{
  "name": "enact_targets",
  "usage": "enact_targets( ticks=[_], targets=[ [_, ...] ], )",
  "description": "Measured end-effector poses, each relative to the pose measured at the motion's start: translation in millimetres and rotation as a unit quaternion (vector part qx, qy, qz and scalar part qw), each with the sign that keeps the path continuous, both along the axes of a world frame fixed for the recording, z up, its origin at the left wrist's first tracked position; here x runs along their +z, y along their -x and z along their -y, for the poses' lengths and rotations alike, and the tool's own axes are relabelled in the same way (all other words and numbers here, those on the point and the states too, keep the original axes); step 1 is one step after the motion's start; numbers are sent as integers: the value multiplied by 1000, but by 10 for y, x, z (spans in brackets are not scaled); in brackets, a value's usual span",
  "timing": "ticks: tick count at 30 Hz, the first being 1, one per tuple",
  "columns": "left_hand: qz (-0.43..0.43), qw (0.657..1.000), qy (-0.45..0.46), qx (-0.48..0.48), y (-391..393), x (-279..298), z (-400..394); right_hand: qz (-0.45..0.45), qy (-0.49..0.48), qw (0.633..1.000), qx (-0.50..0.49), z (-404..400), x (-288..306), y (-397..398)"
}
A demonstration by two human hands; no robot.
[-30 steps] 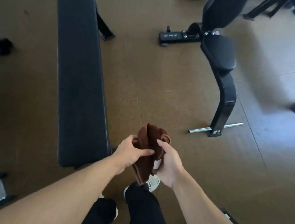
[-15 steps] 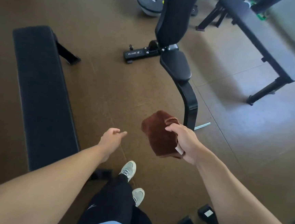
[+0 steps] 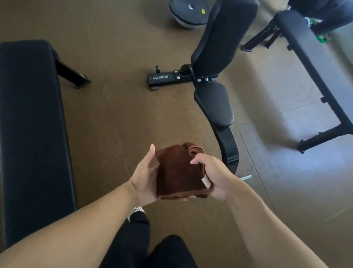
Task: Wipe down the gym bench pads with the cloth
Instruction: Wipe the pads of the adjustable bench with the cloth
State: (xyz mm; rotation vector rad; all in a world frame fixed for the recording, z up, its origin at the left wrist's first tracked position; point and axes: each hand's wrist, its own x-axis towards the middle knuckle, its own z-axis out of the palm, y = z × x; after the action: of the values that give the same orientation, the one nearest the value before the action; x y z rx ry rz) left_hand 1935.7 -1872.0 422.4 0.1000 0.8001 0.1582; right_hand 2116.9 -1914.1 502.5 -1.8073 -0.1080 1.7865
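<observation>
A folded brown cloth (image 3: 178,172) is held between both hands in front of me, above the floor. My left hand (image 3: 145,177) supports its left edge and underside with the palm up. My right hand (image 3: 212,175) pinches its right side, thumb on top. A long flat black bench pad (image 3: 27,120) runs along the left. Ahead stands an adjustable bench with a seat pad (image 3: 214,103) and a raised back pad (image 3: 225,33). A third flat bench (image 3: 324,67) lies at the right.
A round grey balance dome (image 3: 187,8) sits on the brown floor at the back. A person in dark clothes (image 3: 325,10) crouches behind the right bench. The adjustable bench's black base bar (image 3: 165,79) lies on the floor. My legs and a shoe (image 3: 135,211) are below.
My left hand, free and apart half a second ago, has come back to the cloth and now holds its left side. The view has shifted right and forward toward the adjustable bench.
</observation>
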Motion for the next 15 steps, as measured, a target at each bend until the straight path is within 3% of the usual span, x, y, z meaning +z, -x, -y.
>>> enact_targets(
  ticks=[7, 9, 11, 12, 15],
  targets=[
    [-103, 988, -81, -82, -244, 40, -879, 57, -20, 998, 26, -863, -204, -248],
    [-176, 973, -132, -63, -431, -45, -1109, 191, -5, 979, 78, -1067, -372, -374],
    [-236, 945, -211, -79, -655, -112, -1380, 360, 8, 928, 94, -1251, -540, -504],
    [-253, 928, -250, -114, -778, -135, -1537, 384, -7, 920, 79, -1356, -614, -570],
    [-282, 864, -348, -228, -1223, -30, -2040, 241, -39, 969, 23, -1743, -799, -780]
  ],
)
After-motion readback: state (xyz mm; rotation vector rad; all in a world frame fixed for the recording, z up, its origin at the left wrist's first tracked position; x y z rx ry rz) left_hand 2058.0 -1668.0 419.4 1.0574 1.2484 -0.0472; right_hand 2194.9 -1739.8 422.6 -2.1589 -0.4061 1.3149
